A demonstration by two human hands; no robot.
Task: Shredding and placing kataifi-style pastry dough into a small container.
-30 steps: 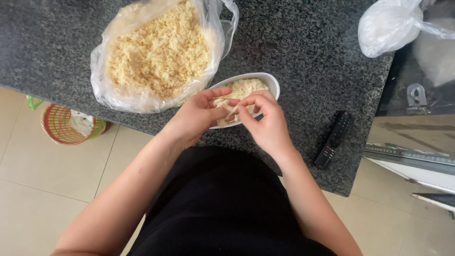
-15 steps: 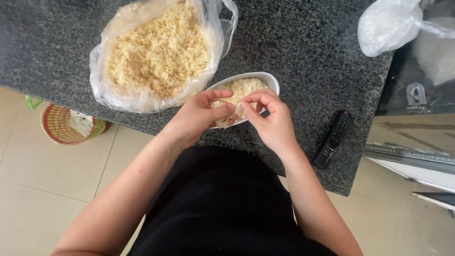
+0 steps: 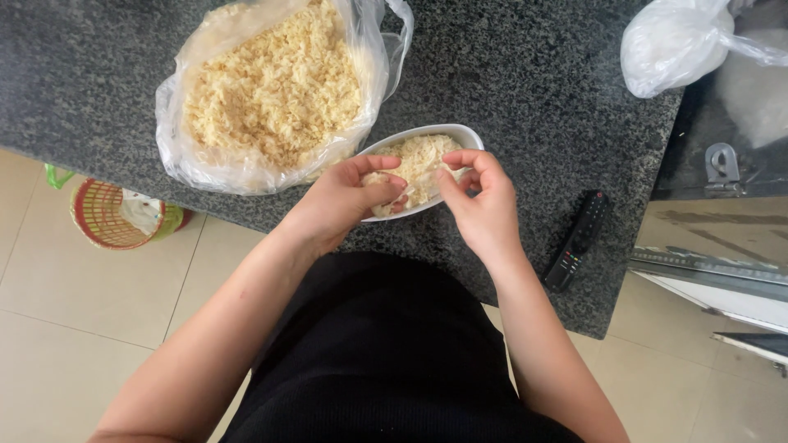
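1. Left hand: bare, over the near rim of the white oval ceramic dish. Fingers curled, thumb on top, pinching a small pale lump of the shredded food at the dish's left end. Grip nearly closed around that lump.

2. Right hand: bare, at the dish's near right edge. Fingers bent inward in a loose pinch, fingertips touching the pale yellow shreds in the dish. Whether it has hold of any strands cannot be told; the hand is partly closed, not flat.

3. White oval ceramic dish: stands on the dark speckled granite counter, close to its near edge, between the 2 hands and partly covered by them. Filled with fine pale yellow shreds.

4. Clear plastic bag: open at the top, lying on the counter just left of and behind the dish, touching or nearly touching its rim. Holds a large heap of darker yellow crumbly shreds.

5. Black remote control: long, slim, lying on the counter right of the right hand, near the counter's edge, apart from the dish.

6. White plastic bag: knotted, bulging, at the far right corner of the counter.

7. Red and green woven plastic basket: on the beige tiled floor, below the counter's left side, with white material inside.

8. Black garment: covers the person's torso in the lower middle of the view.
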